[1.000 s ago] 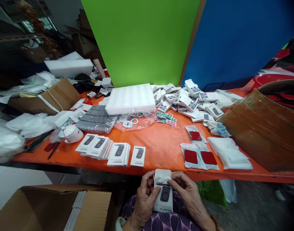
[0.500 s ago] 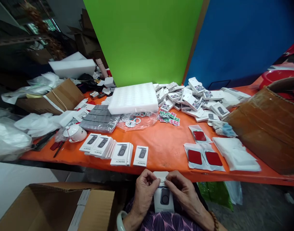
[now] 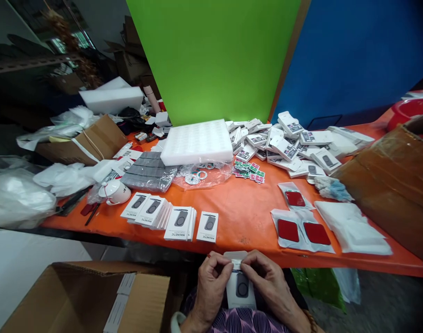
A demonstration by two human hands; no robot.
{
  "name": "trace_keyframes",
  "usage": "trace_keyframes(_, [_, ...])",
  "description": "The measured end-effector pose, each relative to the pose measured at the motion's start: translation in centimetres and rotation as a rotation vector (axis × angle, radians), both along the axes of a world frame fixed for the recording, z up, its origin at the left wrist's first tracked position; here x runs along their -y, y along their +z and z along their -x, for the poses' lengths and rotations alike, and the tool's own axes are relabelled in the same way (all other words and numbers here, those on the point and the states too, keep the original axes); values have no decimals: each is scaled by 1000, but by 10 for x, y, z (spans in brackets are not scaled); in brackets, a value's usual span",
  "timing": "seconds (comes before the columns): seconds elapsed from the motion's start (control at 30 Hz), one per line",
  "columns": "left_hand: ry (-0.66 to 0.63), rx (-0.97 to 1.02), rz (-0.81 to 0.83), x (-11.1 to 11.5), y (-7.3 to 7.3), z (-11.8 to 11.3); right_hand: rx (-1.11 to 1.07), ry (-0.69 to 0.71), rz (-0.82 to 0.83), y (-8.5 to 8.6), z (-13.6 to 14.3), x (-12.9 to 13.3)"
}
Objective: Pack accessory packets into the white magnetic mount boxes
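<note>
In my lap stands a white box (image 3: 241, 291) printed with a dark phone holder, its top flap raised. My left hand (image 3: 211, 284) pinches the box's upper left edge between thumb and fingers. Opposite it, my right hand (image 3: 266, 280) pinches the upper right edge, and the thumbs point at each other across the opening. Something whitish shows between the fingertips, too small to name. On the orange table (image 3: 211, 199) just beyond my hands lies a single flat white box (image 3: 207, 226) marked MAGNETIC, beside a stack of similar boxes (image 3: 178, 223).
Red square pads (image 3: 288, 230) in white sleeves lie at the right, near a white foam pouch stack (image 3: 353, 229). Many white boxes (image 3: 284, 143) are heaped behind. A foam tray (image 3: 197, 142) sits mid-table. An open carton (image 3: 149, 296) stands at lower left, a brown carton (image 3: 388, 185) at right.
The view has shifted slightly, so everything sits a little farther right. Both hands keep their pinch on the top of the box, with only small finger movement.
</note>
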State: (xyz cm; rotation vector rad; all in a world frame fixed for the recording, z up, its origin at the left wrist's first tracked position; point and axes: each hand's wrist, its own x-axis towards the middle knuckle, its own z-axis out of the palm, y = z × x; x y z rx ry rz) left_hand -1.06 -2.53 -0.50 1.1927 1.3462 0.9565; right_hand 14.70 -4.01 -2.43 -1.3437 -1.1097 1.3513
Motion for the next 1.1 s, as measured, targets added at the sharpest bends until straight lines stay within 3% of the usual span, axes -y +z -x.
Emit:
trace_keyframes(0.1, [82,131,45,-2,-4,-3,-112,-82,24,-4,1,0])
trace_keyframes(0.2, [-28,137,49,-4,-10,1,-93,28,22,-8,-5,0])
trace_keyframes(0.3, [-99,47,-29,-2,-12,7,18,132,-111,-7,-13,0])
trace_keyframes(0.43, [-137,31,-97,3,-7,9,58,163,-205,-4,-14,2])
trace_keyframes(0.53, [-89,-7,-80,2,-3,6,86,121,-161,-2,-11,1])
trace_keyframes(0.7, [-18,85,115,-7,-1,-1,64,78,-4,7,-8,-7])
trace_keyframes(0.9, [-123,-7,114,-15,2,5,-149,123,220,12,-7,-16])
trace_keyframes(1.1, [-237,27,95,-10,-19,17,-4,207,103,9,-14,-5])
